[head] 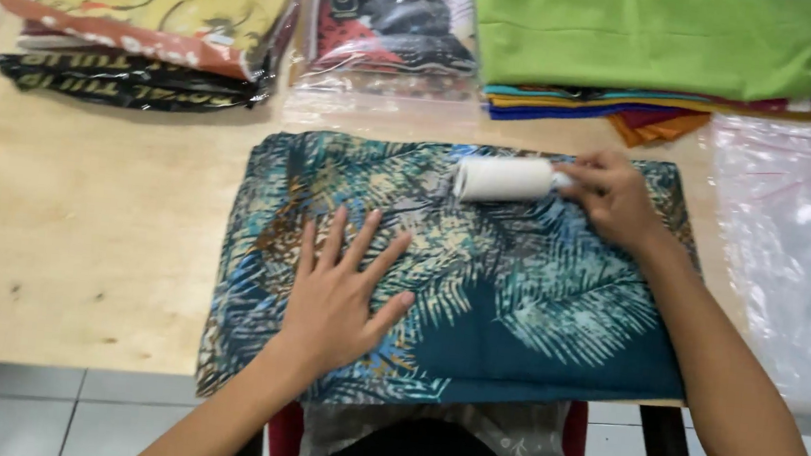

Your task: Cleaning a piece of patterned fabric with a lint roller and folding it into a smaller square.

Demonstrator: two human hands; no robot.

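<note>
Wooden table [83, 229] | left hand [341, 296] fingers splayed flat on leaf-print cloth [535, 308] | right hand [613, 197] fingers gripping lint roller [503, 179]

Matt woven teal cloth with a printed palm-leaf pattern [515, 316], folded flat on pale, smooth bare plywood tabletop [83, 229]. White papery lint-roller cylinder [503, 179], dull. Glossy, crinkled clear plastic bags [795, 243]. Matt lime-green folded cotton fabric [647, 34].

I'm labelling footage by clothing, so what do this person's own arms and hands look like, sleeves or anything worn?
Both forearms are bare as far as the picture shows, with no sleeve in view. The left hand and the right hand wear no gloves, and no ring, watch or bracelet can be seen. Nails look short and unpainted, though they are small in the view.
</note>
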